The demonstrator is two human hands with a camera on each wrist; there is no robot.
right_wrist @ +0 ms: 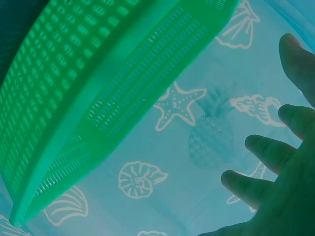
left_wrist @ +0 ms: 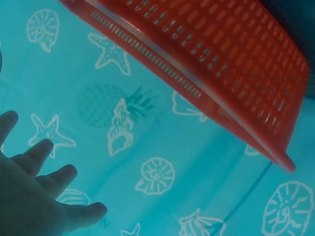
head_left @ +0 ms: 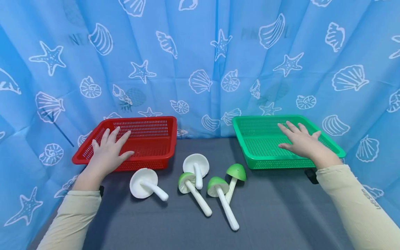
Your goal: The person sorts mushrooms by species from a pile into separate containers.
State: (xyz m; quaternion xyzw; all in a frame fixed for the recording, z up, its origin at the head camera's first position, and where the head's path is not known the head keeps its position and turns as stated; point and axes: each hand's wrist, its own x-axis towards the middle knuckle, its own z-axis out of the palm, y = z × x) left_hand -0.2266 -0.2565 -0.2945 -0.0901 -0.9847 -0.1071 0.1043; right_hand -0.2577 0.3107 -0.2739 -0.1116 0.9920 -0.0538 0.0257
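Observation:
My left hand [head_left: 107, 152], fingers spread and holding nothing, hovers over the left part of a red basket [head_left: 156, 162]. Over the right part of a green basket [head_left: 268, 163], my right hand [head_left: 301, 141] is likewise spread, with nothing in it. Between and in front of the baskets lie several toy mushrooms on the table. Two have white caps: one mushroom [head_left: 143, 183] in front of the red basket, another white mushroom [head_left: 196, 165] nearer the middle. Three have green caps: one green mushroom [head_left: 200, 201], a second green mushroom [head_left: 226, 205] and a third [head_left: 236, 172] partly behind it.
A dark grey cloth [head_left: 275, 215] covers the table. Behind both baskets hangs a blue curtain [head_left: 200, 52] printed with white shells and starfish; it also runs along both sides.

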